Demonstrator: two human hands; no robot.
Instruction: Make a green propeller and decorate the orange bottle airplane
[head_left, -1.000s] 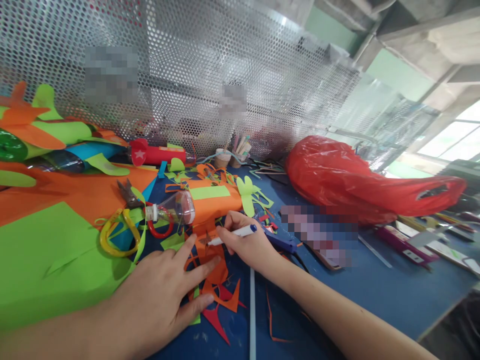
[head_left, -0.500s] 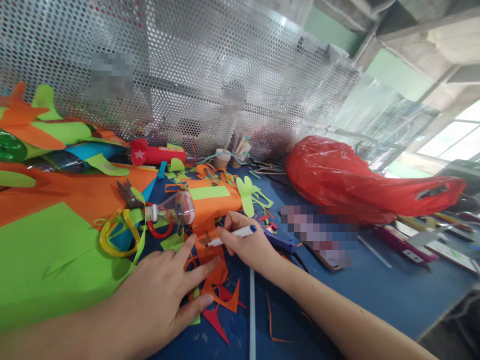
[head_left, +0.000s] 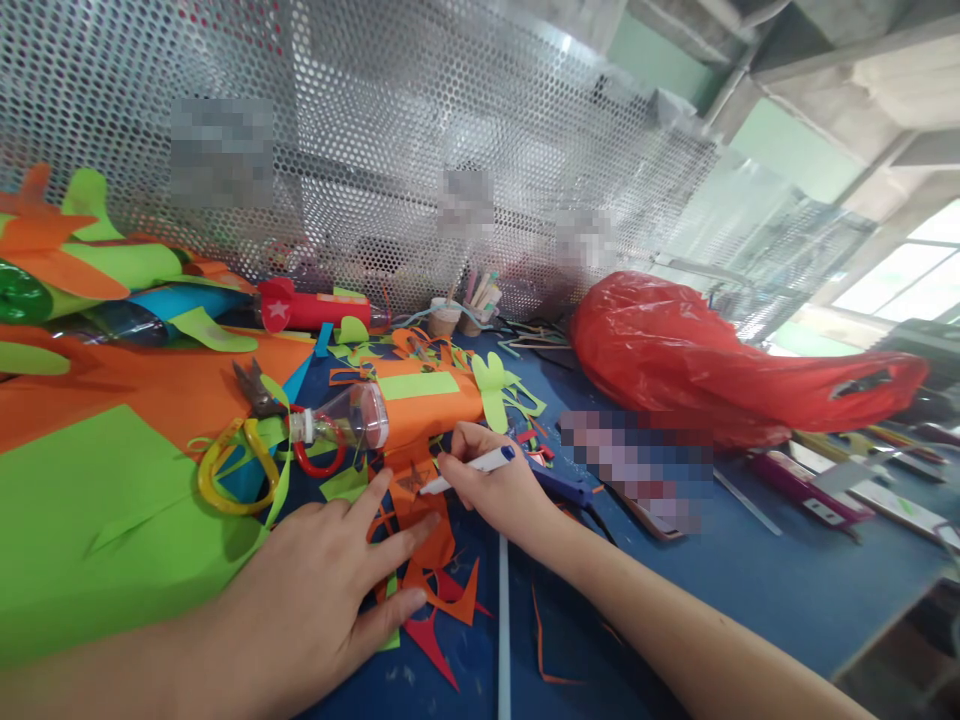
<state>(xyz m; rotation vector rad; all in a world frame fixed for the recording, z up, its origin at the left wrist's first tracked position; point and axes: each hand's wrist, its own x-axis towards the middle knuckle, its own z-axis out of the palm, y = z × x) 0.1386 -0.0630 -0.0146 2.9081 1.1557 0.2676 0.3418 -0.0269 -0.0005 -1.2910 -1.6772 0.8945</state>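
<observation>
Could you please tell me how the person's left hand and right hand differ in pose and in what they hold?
The left hand is spread, palm down, while the right hand is curled. The right hand grips a white marker; the left hand shows nothing in its grasp, its fingers reaching over the orange paper piece. Both are bare and at that same piece.

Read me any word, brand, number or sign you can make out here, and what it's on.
No words, brands or numbers can be read.
Dark drawn star: on the orange paper.
Pale star: on the red fin.
Purple box: marks too small and blurred to read.
Phone-like object: pixelated.
</observation>
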